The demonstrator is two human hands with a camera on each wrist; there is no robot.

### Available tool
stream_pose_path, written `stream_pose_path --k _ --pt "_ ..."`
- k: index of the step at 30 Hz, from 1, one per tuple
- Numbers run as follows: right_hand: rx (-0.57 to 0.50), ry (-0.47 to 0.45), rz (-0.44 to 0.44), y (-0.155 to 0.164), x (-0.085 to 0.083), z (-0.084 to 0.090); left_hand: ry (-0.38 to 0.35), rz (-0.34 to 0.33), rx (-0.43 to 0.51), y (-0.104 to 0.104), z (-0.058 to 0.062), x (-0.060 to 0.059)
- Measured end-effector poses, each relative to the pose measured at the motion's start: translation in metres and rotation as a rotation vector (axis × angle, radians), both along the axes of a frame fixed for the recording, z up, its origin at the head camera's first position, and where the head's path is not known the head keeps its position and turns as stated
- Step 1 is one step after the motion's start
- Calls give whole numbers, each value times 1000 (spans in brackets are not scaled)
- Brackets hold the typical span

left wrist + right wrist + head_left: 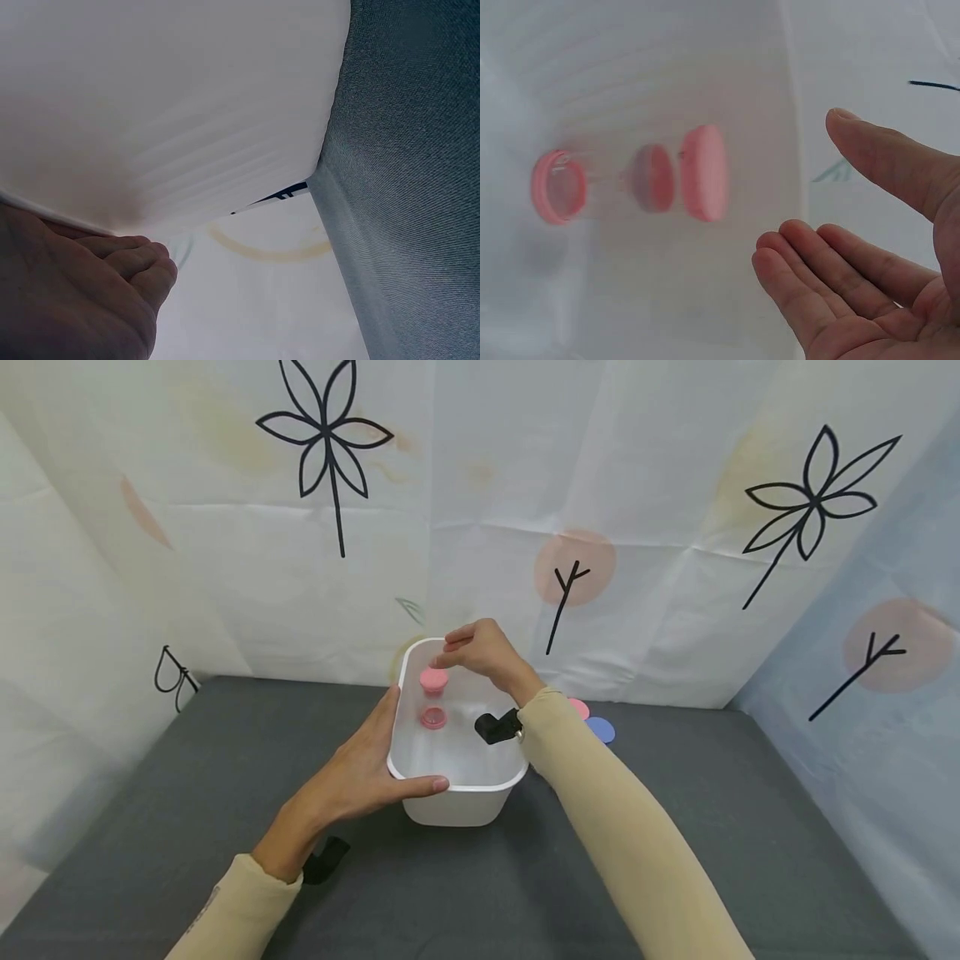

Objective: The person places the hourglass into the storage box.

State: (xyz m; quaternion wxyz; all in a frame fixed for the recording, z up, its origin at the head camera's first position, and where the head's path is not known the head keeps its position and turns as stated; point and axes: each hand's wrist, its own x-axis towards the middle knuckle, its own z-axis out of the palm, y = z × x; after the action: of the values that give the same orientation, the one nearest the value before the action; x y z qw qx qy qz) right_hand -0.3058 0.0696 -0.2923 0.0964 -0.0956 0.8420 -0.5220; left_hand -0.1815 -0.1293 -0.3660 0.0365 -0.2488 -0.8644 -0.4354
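Note:
A white plastic tub (465, 806) stands on the dark cloth. Against its left rim lies my left hand (360, 772), thumb along the near rim and fingers along the outer side; the left wrist view shows these fingers (139, 262) just under the rim. Inside the tub is a sand timer (703, 172) with pink ends, a clear body and pink sand. My right hand (483, 653) is over the tub's far part, its fingers (847, 277) extended and the thumb apart. In the right wrist view a gap separates that hand from the timer's pink cap.
Beyond my right forearm a pink disc (578, 707) and a blue disc (602, 729) are partly hidden by the sleeve. A white printed fabric backdrop (480, 560) rises right behind the tub. Dark cloth (712, 793) covers the table.

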Motion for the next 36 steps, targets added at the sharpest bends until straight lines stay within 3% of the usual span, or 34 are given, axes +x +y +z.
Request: stream_pose_path --k 9,17,26,36 --pt "-118 59 86 22 27 27 14 4 -13 0 -2 -1" --pt "-207 125 96 64 58 29 34 -18 12 0 -2 -3" --pt "-248 167 51 114 91 8 47 -16 19 0 -1 -2" --pt "-199 210 -55 168 125 -19 41 -16 17 1 0 -1"
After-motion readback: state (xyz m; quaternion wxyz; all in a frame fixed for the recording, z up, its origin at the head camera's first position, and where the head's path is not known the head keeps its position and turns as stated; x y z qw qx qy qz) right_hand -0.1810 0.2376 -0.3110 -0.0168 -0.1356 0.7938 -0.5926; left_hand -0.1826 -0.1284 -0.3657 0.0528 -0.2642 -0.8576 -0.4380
